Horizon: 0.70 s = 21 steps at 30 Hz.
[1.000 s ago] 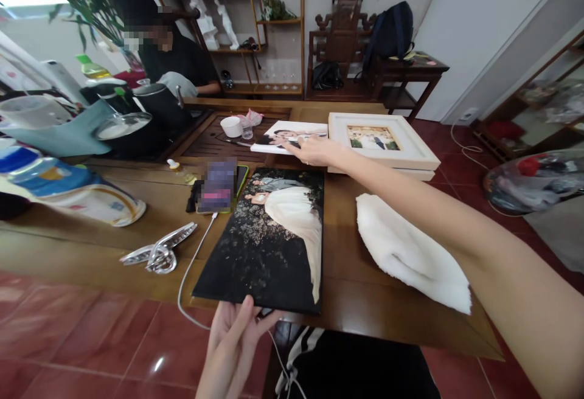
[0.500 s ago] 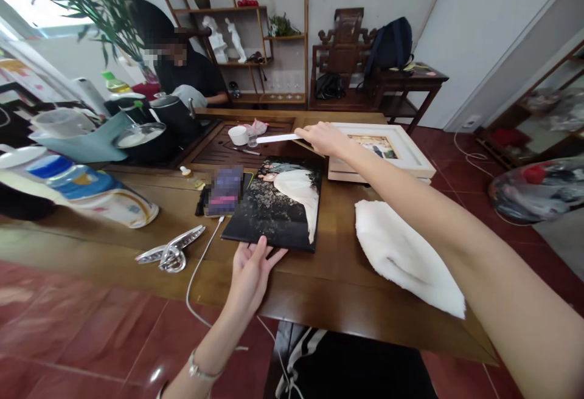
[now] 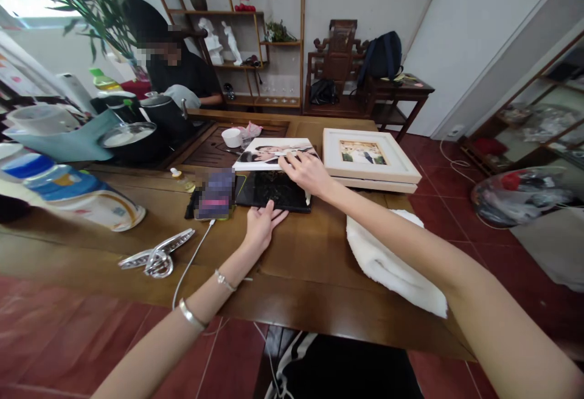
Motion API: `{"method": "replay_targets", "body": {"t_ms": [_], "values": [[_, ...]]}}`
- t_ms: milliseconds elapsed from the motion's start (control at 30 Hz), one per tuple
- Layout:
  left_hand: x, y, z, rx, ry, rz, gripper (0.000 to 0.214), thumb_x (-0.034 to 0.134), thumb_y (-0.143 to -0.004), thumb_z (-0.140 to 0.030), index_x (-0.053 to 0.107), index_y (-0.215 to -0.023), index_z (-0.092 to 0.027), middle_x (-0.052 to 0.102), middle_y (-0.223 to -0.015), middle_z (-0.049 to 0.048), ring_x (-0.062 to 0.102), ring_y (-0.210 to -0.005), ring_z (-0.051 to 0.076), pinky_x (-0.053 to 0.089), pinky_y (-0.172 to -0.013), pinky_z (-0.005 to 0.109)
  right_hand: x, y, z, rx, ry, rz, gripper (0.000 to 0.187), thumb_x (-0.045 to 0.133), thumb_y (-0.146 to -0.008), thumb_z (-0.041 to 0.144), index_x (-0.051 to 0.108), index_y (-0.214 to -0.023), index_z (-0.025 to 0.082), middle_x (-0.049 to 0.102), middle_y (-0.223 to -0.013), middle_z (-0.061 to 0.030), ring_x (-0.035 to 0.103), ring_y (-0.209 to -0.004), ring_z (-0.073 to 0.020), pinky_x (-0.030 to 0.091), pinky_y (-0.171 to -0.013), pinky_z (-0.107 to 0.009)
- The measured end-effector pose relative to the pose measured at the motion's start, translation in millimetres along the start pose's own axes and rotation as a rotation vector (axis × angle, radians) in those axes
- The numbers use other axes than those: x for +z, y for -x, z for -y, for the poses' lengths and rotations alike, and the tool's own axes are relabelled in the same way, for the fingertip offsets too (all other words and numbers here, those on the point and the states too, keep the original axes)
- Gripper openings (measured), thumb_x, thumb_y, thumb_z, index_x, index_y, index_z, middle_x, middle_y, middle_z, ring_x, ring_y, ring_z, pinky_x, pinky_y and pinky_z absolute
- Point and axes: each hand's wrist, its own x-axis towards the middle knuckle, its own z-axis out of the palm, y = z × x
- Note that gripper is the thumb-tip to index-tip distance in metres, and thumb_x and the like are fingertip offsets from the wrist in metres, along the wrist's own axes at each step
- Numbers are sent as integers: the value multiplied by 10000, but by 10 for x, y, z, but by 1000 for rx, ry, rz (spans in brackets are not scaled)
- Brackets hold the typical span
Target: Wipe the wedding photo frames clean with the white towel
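Observation:
A dark photo panel (image 3: pixel 274 189) lies on the table, its near edge pinched by my left hand (image 3: pixel 259 227), thumb on top and fingers along the edge. Over the far part of it rests a white-edged photo panel (image 3: pixel 258 154) with a portrait on its face. My right hand (image 3: pixel 305 174) grips this panel at its near right corner, fingers over the picture. Most of the dark panel's picture is covered; a bit of the white dress shows at right. I cannot tell whether the two panels are joined.
Right of the panels sit a stacked white picture frame (image 3: pixel 401 159) and a white cloth (image 3: pixel 387 265). To the left are a phone (image 3: pixel 214 195), a charging cable (image 3: pixel 191 259), silver pliers-like tool (image 3: pixel 159 253) and wipes pack (image 3: pixel 86 189). A person (image 3: pixel 191 76) sits across the table.
The white-edged panel, earlier seen nearly edge-on in my right hand, now lies picture-up over the dark panel. My right hand has come lower and nearer; my left still holds the near edge.

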Motion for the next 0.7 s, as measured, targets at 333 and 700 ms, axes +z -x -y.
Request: {"method": "replay_targets", "body": {"t_ms": [333, 700], "values": [[463, -495, 45, -49, -44, -46, 149, 637, -861, -29, 519, -857, -120, 620, -727, 11, 740, -725, 185, 607, -834, 407, 164, 32, 215, 130, -24, 70, 498, 187, -975, 85, 396, -1427, 89, 467, -1424, -266, 495, -1236, -340, 413, -998, -515], [511, -653, 80, -116, -4, 82, 128, 484, -944, -23, 579, -959, -108, 706, -1006, 121, 729, -961, 241, 579, -901, 428, 136, -43, 5, 195, -137, 251, 528, 471, -915, 118, 399, -1438, 134, 518, -1379, -221, 524, -1217, -337, 486, -912, -466]]}}
